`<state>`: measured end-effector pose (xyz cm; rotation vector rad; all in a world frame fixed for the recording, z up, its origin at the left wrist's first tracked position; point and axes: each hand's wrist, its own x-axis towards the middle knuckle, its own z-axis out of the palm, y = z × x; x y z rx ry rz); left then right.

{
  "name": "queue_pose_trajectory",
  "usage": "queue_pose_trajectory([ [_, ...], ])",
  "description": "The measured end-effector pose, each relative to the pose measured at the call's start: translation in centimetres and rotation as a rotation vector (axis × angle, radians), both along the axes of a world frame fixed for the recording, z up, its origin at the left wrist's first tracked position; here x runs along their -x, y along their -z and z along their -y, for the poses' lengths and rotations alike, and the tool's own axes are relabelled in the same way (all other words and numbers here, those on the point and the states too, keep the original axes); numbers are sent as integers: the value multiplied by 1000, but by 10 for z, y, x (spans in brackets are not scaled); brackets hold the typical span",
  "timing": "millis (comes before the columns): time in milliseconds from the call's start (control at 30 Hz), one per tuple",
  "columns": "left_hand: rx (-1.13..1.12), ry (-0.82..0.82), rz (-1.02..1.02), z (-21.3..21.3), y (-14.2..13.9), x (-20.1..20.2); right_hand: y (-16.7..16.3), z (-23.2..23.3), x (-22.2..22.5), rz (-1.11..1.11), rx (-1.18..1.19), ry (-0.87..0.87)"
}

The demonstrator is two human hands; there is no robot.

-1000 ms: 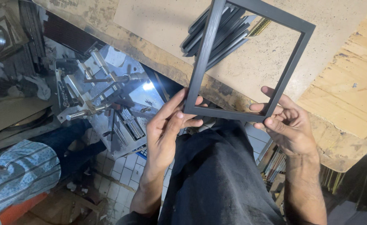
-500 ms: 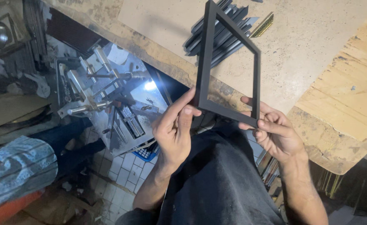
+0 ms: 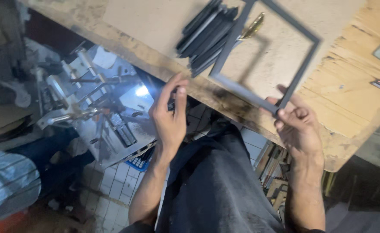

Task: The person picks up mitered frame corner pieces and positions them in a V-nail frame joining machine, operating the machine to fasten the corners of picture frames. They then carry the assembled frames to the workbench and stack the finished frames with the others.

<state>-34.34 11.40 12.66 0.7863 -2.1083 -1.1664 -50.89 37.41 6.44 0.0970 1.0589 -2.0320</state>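
Workbench (image 3: 155,26), right-hand (image 3: 300,127) dark frame (image 3: 265,56)

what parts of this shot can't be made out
- Grey frame, head view: its top corner is cut off by the upper picture edge.
- Right hand: the fingers wrap the frame's near corner and hide it.
- Left hand: whether it holds anything small is unclear; the picture is blurred.
- Stack of dark strips: too blurred to count, and the frame crosses them.
- Metal machine below the table: glare and blur hide its detail.
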Motion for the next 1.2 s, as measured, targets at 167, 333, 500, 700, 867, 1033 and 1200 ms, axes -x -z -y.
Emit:
queue_pose_trajectory([
  [167, 486, 176, 336, 15, 75, 42, 39, -29, 39, -297, -399, 105],
  [333, 775, 169, 510, 24, 136, 91, 64, -34, 46, -1405, -1280, 2],
  [500, 1052, 134, 520, 18, 165, 95, 49, -32, 32, -1059, -1071, 211],
  [700, 1146, 206, 656, 19, 161, 99, 29, -3, 20, -1044, -914, 154],
  [867, 907, 295, 566, 27, 140, 100, 12, 13, 12, -1070, -876, 125],
  [1033, 26, 389, 260, 3, 123, 66, -3, 38, 0, -1813, -1034, 37],
  [1200, -513, 478, 303, -35, 130, -12, -6, 75, -20, -2216, -710, -251],
])
